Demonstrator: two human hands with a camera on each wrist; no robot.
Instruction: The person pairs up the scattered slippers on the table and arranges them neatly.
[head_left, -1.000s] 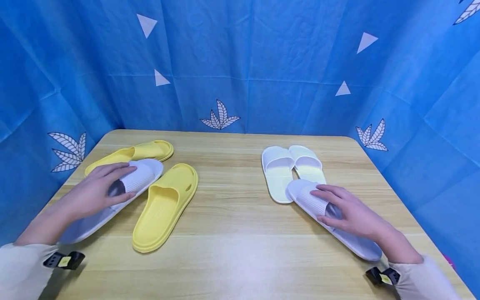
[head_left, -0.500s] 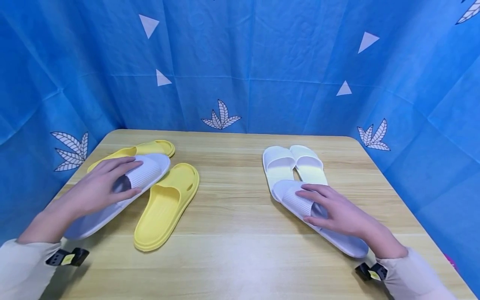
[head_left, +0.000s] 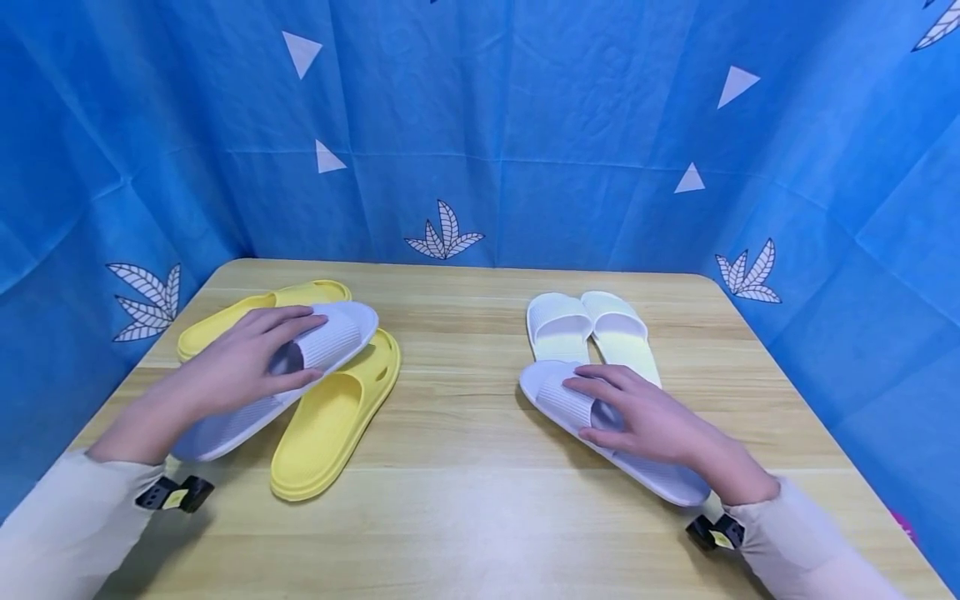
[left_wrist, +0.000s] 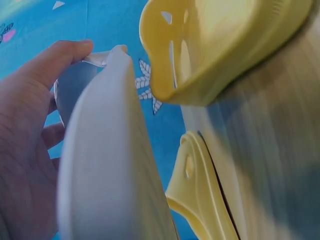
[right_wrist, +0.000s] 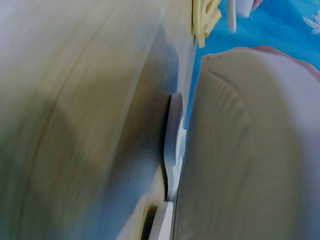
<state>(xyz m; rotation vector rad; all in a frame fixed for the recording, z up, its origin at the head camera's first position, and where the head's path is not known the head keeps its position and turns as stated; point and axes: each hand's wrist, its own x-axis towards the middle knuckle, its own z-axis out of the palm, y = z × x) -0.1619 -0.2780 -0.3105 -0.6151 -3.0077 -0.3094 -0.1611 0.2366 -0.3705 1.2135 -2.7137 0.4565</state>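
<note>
In the head view my left hand grips a white slipper by its ribbed strap, toe pointing away and right. That slipper is raised over two yellow slippers; the nearer yellow slipper is partly covered, the farther yellow slipper lies behind. The left wrist view shows the thumb on the strap and the slipper's edge. My right hand pinches the strap of a matching white slipper, toe pointing away and left. Its underside faces the table in the right wrist view.
A smaller pale white pair, a left slipper and a right slipper, lies side by side behind my right hand, heels partly hidden. The wooden table ends at a blue patterned curtain at the back and sides.
My left hand has carried its white slipper up and to the right, over the near yellow one. My right hand has moved its white slipper left, in front of the pale pair.
</note>
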